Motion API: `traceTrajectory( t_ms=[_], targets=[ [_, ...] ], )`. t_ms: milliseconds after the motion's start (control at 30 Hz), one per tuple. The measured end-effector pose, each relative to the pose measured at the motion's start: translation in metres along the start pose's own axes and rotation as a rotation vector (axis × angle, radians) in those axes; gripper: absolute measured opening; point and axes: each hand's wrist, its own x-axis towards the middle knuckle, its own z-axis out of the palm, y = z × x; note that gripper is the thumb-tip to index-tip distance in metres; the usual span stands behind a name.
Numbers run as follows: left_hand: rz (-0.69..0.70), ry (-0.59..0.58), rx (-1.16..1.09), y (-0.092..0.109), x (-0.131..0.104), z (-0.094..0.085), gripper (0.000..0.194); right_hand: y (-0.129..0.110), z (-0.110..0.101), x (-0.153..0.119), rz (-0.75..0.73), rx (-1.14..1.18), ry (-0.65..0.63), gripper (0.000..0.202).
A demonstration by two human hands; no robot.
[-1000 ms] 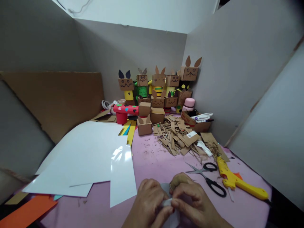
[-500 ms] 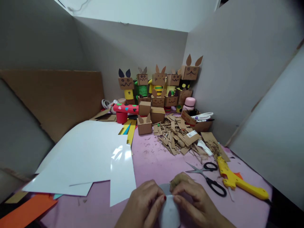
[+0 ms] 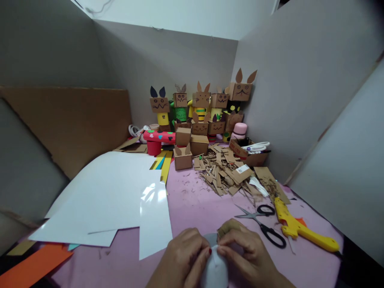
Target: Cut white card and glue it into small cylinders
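Note:
At the bottom centre, both hands pinch the upper edge of a rounded white paper piece [image 3: 215,269]. My left hand [image 3: 186,256] grips it from the left, thumb and fingers closed. From the right, my right hand [image 3: 246,249] pinches the same edge, its fingertips close to the left ones. A grey round part [image 3: 211,239] shows just behind the fingertips. Black-handled scissors [image 3: 261,225] lie with blades apart to the right of my right hand, and a yellow glue gun [image 3: 303,231] lies beyond them.
White glossy sheets [image 3: 114,196] cover the left, with orange paper [image 3: 36,266] at the near left. Cardboard scraps [image 3: 223,170] are heaped right of centre. Cardboard figures [image 3: 201,100], a red tube with hearts [image 3: 160,137] and a pink bottle [image 3: 240,130] stand at the back.
Both hands and the white piece have shifted very slightly to the right, and the fingertips have moved a little along its upper edge.

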Motion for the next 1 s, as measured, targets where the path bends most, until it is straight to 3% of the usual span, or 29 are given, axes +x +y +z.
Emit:
traceTrajectory(
  t_ms=[300,533,600,733,767,900,1000],
  targets=[
    [0.000,-0.031,-0.009,0.004,0.000,-0.003,0.024,0.000,-0.001,-0.001,0.045,0.072,-0.018,0.012],
    [0.012,0.032,-0.089,0.004,0.000,0.002,0.020,-0.002,-0.003,0.002,0.116,0.113,-0.066,0.013],
    [-0.021,0.135,-0.132,0.002,-0.001,0.004,0.014,-0.001,-0.003,0.001,0.225,0.215,0.022,0.017],
    [-0.166,0.398,-0.171,0.000,-0.003,0.006,0.016,0.010,-0.002,0.000,0.516,0.505,0.341,0.024],
    [-0.194,0.399,-0.182,0.000,-0.003,0.006,0.012,0.013,-0.002,0.001,0.552,0.550,0.395,0.025],
    [-0.271,0.276,-0.243,0.006,-0.002,0.010,0.028,0.019,0.000,0.002,0.585,0.610,0.501,0.028],
    [-0.314,0.314,-0.239,0.010,-0.002,0.014,0.023,0.020,0.000,0.003,0.580,0.593,0.557,0.028]
  ],
)
